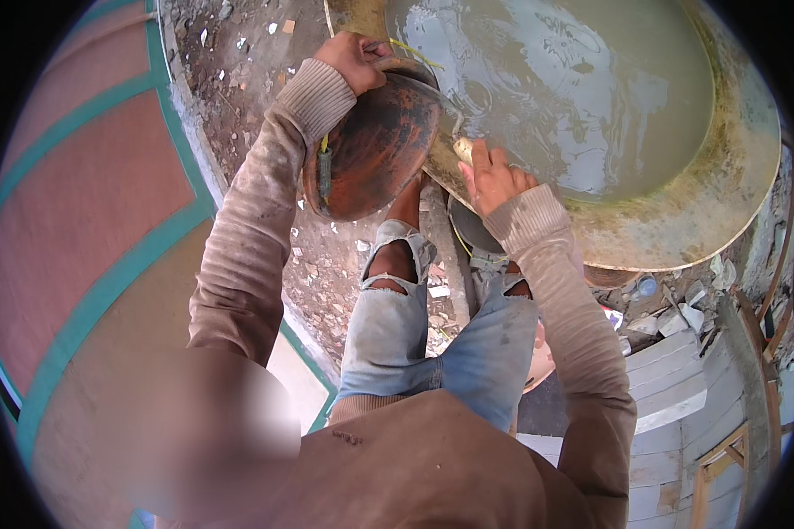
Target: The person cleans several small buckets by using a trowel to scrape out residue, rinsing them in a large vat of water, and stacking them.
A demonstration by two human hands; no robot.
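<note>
My left hand (355, 63) grips the upper rim of a tilted, reddish-brown bucket (375, 145) with dark smears. Yellow wire and a grey handle grip (325, 176) hang along the bucket's left side. My right hand (496, 179) is closed round the pale wooden handle of a trowel (464, 150). From that handle a bent metal neck reaches toward the bucket's rim; the blade is hard to make out there. Beyond both hands lies a large round basin (679, 204) of murky grey water (582, 97), its wide rim stained yellow-brown.
Below the basin's near edge, a dark round container (475, 227) is partly hidden by my right arm. Rubble and broken tile (247, 57) cover the ground. On the left stands a reddish wall with green bands (97, 167). Grey boards (670, 375) lie at the lower right.
</note>
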